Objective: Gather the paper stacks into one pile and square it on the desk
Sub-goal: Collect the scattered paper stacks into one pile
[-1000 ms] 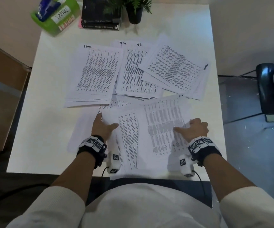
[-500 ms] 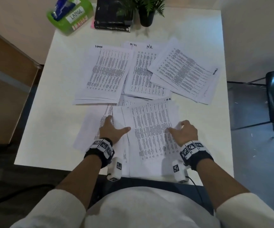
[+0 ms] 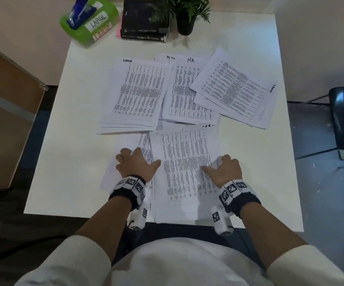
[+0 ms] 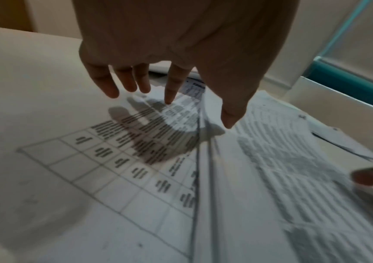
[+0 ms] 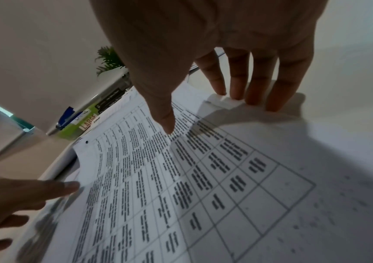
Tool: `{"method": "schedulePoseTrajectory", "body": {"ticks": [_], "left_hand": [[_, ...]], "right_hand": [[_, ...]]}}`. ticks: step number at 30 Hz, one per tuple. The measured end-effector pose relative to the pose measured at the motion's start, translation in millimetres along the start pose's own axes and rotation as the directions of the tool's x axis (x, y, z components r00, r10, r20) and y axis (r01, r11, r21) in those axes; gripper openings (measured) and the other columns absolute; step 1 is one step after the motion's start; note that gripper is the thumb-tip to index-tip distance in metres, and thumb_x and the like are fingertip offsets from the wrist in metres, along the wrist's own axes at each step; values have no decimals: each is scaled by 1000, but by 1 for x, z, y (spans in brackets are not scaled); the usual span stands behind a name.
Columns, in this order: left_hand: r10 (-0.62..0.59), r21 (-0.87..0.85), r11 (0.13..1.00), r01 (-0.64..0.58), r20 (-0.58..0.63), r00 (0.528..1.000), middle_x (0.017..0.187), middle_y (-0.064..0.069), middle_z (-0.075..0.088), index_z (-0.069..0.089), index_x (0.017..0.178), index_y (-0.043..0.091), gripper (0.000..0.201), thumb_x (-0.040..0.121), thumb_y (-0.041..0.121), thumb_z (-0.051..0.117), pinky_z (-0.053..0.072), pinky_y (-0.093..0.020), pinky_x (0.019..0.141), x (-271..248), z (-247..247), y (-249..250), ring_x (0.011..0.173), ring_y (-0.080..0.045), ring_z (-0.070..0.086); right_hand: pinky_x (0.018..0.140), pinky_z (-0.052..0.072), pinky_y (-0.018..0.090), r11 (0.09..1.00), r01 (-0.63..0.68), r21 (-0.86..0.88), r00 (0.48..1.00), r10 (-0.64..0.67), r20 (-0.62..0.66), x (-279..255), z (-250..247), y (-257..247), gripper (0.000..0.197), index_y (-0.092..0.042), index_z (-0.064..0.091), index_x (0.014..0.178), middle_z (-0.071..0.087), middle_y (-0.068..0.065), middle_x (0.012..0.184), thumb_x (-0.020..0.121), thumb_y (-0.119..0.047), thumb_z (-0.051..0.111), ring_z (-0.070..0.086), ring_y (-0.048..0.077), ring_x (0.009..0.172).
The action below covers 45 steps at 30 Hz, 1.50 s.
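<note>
The near stack point(image 3: 184, 172) lies at the front of the bench point(image 3: 260, 182), between the two hands, its long axis running straight away from the person. A looser sheet point(image 3: 113, 174) juts out from under its left edge. The left hand point(image 3: 135, 165) rests flat on that sheet, fingers spread and straight, thumb against the stack's left edge; this grip is released, holding nothing. The right hand point(image 3: 223, 169) sits at the stack's right edge, thumb on the top page and fingers point(image 5: 237, 85) down over the side onto the bench, grasping the stack by its edge.

Three more stacks lie beyond, well apart from both hands: the left stack point(image 3: 138, 96), the middle stack point(image 3: 184, 89) and the right stack point(image 3: 235, 89), which lies skewed and overlaps the middle one. The next move probably turns on this: everything left to gather lies ahead of the hands.
</note>
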<state>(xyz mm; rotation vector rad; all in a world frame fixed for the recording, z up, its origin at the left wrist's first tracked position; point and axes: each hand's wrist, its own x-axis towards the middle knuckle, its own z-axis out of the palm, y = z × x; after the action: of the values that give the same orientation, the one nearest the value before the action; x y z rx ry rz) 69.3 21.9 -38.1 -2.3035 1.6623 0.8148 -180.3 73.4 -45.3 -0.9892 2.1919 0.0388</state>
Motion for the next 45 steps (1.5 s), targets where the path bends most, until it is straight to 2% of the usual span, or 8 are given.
{"method": "schedulePoseTrajectory", "body": {"ticks": [8,16,20,27,32,36,41,45], "left_hand": [[-79,-276,949,155,266,961,147,-21,37,25,147,7,94,78,52,70,44,-52,104,-10,12,52,132,-41,42],[-6,-470,869,154,301,954,139,-19,49,12,148,18,78,91,25,65,44,-30,74,-20,16,83,96,-31,59],[99,-560,823,98,311,945,111,-7,61,36,141,12,54,92,12,59,50,-30,73,-28,35,104,90,-24,62],[320,-709,705,-14,300,899,121,2,61,46,133,19,42,94,6,48,48,-24,74,-51,71,160,96,-18,61],[464,-505,816,-282,280,840,126,-8,59,47,134,11,40,94,17,47,47,-32,88,-54,76,182,114,-29,58],[384,-337,886,-318,150,911,137,-13,54,52,140,11,49,94,26,54,42,-37,107,-37,63,175,126,-30,52],[224,-328,916,-230,-57,973,116,-10,68,71,113,14,29,88,22,58,50,-37,96,3,33,117,106,-27,63],[124,-134,981,-139,-115,986,116,-10,66,68,111,18,30,87,27,53,51,-42,93,27,13,61,107,-30,59]], "right_hand": [[96,45,38,998,16,55,1000,-15,-20,-3,6,-1,89,-10,39,140,47,13,131,74,-60,74,51,28,119],[86,44,31,974,20,226,997,-3,-74,8,-12,33,71,-8,50,127,55,13,122,76,-50,78,52,24,100],[90,46,34,964,-27,264,993,56,-103,17,-29,63,74,-9,52,128,56,13,122,74,-52,77,55,26,104],[101,42,46,957,-144,250,972,185,-147,33,-65,117,71,-12,47,135,45,18,132,80,-49,72,47,37,122],[102,45,50,953,-153,260,964,202,-174,48,-85,143,70,-12,48,135,44,18,134,79,-45,74,48,37,122],[99,46,48,961,-140,238,955,194,-223,51,-89,142,70,-17,48,132,48,16,128,75,-51,70,49,37,117],[105,34,49,984,135,120,897,-69,-436,43,-78,100,52,-15,56,129,47,16,128,83,-34,70,41,36,122],[91,44,37,888,442,123,869,-390,-305,35,-58,43,38,-9,61,121,57,10,106,88,-28,67,53,25,98]]}}
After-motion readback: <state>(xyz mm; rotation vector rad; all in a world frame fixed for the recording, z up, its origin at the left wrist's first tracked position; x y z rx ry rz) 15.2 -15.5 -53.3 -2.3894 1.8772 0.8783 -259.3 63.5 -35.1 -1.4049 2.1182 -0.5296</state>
